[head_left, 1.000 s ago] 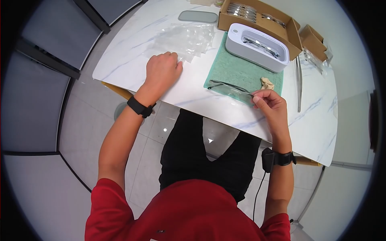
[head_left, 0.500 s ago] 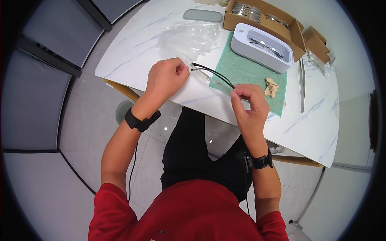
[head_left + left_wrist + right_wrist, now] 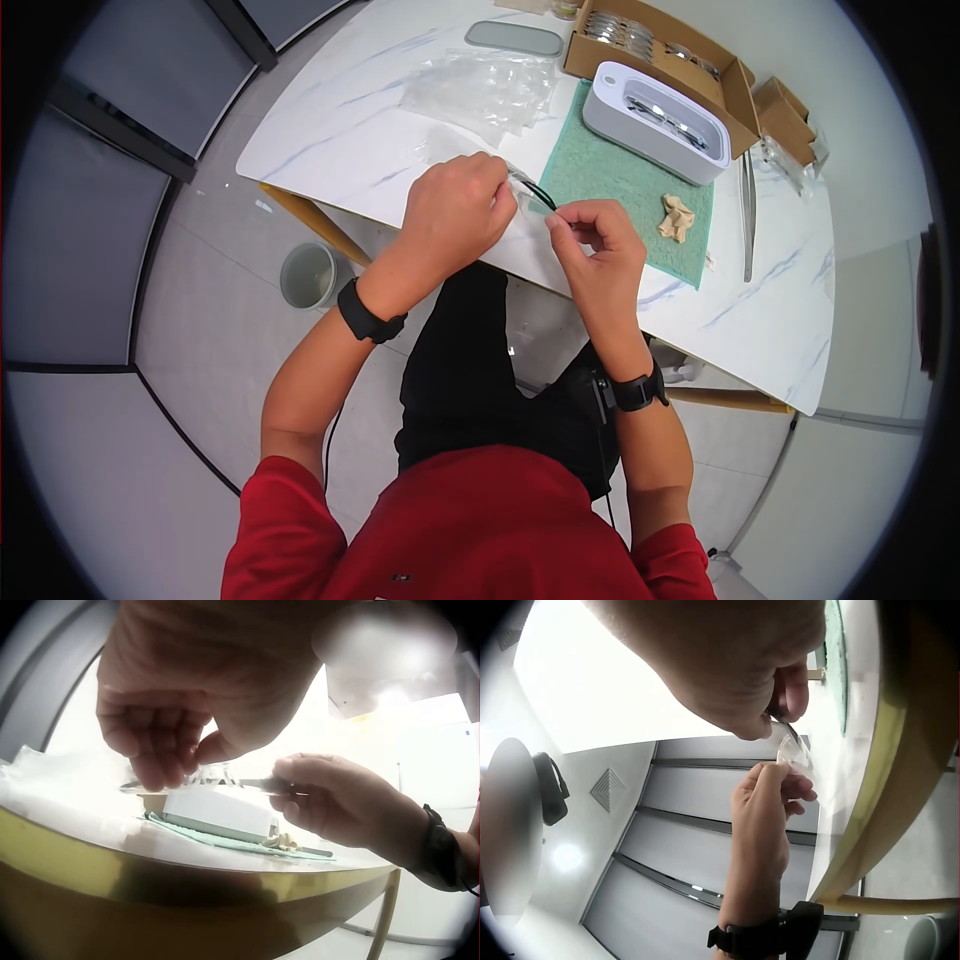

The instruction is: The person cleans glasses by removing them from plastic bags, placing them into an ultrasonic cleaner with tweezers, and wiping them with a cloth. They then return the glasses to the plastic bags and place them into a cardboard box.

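Observation:
A pair of eyeglasses (image 3: 541,194) with thin black temples spans the gap between the two hands over the table's front edge. My right hand (image 3: 605,245) pinches one end of it between thumb and fingers. The other end reaches to the fingers of my left hand (image 3: 455,210), which partly hide it. In the right wrist view the left fingertips pinch a clear plastic bag (image 3: 793,754) at the tips of the glasses. Most of this bag is hidden in the head view. More clear bags (image 3: 480,95) lie spread on the table beyond the left hand.
A white cleaning basin (image 3: 650,135) with glasses in it stands on a green towel (image 3: 580,165), near a crumpled beige cloth (image 3: 677,218). Behind is a cardboard box (image 3: 735,100) of glasses. Tweezers (image 3: 748,215) lie right; a grey case (image 3: 513,38) lies at the back.
My right hand has carried the glasses leftward, off the towel's front, to the left hand. The left hand has come nearer and right, away from the pile of bags.

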`<state>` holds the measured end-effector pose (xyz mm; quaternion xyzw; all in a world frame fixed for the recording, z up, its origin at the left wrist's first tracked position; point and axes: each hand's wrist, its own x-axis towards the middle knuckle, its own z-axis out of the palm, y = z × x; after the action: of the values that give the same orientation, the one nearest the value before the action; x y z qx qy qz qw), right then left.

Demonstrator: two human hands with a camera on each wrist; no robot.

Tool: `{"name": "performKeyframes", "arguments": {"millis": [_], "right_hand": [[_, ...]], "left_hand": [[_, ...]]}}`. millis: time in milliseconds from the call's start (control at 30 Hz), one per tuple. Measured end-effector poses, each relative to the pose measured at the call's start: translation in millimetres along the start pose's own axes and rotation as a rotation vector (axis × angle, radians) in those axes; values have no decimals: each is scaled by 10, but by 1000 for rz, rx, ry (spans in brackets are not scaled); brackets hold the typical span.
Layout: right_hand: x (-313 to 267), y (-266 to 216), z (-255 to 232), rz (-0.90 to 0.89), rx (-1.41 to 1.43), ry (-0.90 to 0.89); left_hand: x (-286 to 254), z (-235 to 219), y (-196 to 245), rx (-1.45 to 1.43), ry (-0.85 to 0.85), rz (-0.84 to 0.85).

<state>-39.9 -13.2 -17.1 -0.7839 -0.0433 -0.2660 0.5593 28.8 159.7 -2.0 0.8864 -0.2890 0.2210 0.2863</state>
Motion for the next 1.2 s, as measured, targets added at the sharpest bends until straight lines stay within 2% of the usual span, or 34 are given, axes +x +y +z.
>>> {"name": "performKeyframes", "arguments": {"millis": [467, 667, 767, 867, 967, 1000, 1100, 1200], "right_hand": [[-42, 98, 43, 266, 129, -45], [-52, 357, -7, 226, 64, -142], [-51, 368, -55, 243, 156, -89], [0, 307, -136, 309, 262, -44], [48, 257, -251, 379, 321, -25], [50, 253, -271, 387, 355, -32], [47, 223, -278, 406, 427, -88], [37, 171, -298, 415, 446, -158]], "left_hand": [[-154, 45, 332, -49, 20, 184], [-190, 75, 435, -79, -4, 280], [-203, 88, 442, -153, 6, 243], [-285, 11, 429, -364, -58, 44], [-391, -54, 395, -606, -256, -363], [-404, -25, 345, -729, -313, -438], [-382, 32, 324, -1142, -201, -635], [-337, 79, 279, -1369, -177, -706]]}}
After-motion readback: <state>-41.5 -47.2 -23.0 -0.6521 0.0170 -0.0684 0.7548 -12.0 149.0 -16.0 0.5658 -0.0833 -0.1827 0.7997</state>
